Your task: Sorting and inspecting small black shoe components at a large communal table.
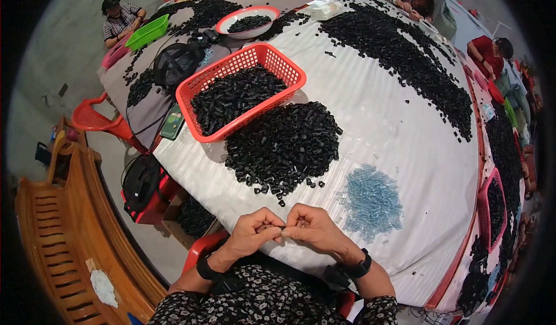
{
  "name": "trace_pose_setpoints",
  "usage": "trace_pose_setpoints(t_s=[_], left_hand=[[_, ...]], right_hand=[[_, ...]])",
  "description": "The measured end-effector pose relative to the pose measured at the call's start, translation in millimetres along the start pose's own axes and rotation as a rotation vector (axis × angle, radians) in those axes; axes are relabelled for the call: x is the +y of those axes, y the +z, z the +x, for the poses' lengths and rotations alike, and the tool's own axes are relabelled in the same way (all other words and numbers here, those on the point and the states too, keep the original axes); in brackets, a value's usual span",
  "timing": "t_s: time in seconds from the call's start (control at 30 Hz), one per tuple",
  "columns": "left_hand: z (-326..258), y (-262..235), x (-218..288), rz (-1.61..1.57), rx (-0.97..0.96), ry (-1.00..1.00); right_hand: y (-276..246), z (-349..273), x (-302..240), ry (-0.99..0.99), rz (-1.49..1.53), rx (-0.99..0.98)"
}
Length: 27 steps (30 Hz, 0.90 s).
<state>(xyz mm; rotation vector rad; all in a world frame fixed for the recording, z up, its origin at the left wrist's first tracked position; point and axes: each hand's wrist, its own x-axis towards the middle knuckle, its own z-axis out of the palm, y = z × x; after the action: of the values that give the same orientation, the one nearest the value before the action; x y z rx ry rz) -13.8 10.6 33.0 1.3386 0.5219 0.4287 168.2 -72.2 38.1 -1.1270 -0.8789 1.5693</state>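
off the left side of the table (437, 209), on the floor, a slatted wooden bench (49, 226), then a red plastic chair (92, 116). at the far left corner, a person in a checked shirt (121, 19), just beside a bright green basket (147, 32). at the near left corner, lying flat, a small green case (172, 121); behind it, toward the left edge, a black mesh bag (175, 64). next, inward from that corner, a red lattice basket (255, 114), well filled with small black parts. beyond it, toward the far edge, a white bowl with a red rim (223, 24), holding more of the same.

over the near edge, the left hand (253, 230), thumb and forefinger pinched on a small dark piece (282, 228), mostly hidden by the fingers. farther in, touching the basket's side, a loose heap of black parts (284, 145). meeting the left fingertips, the right hand (313, 226), likewise pinching at the same piece, too covered to tell its shape.

right of the hands, inward from the near edge, a flat pile of pale blue, see-through pieces (373, 203). toward the far right corner, a broad spread of black parts (399, 64). past the right edge, a pink basket (485, 212), with black parts inside.
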Motion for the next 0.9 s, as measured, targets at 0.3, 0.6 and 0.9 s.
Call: trace_pose_setpoints(t_s=[0.3,0.6,0.9], left_hand=[[-1.6,2.5,1.7,-0.247,-0.135,-0.026],[-1.2,-2.0,5.8,-0.182,-0.051,-0.067],[11.2,4.4,17.6,-0.144,-0.007,-0.107]], right_hand=[[-12.8,1.2,-11.6,-0.015,-0.075,-0.155],[-45.7,16.5,6.5,-0.512,-1.275,0.662],[-41.5,18.4,3.7,-0.550,-1.383,0.575]])
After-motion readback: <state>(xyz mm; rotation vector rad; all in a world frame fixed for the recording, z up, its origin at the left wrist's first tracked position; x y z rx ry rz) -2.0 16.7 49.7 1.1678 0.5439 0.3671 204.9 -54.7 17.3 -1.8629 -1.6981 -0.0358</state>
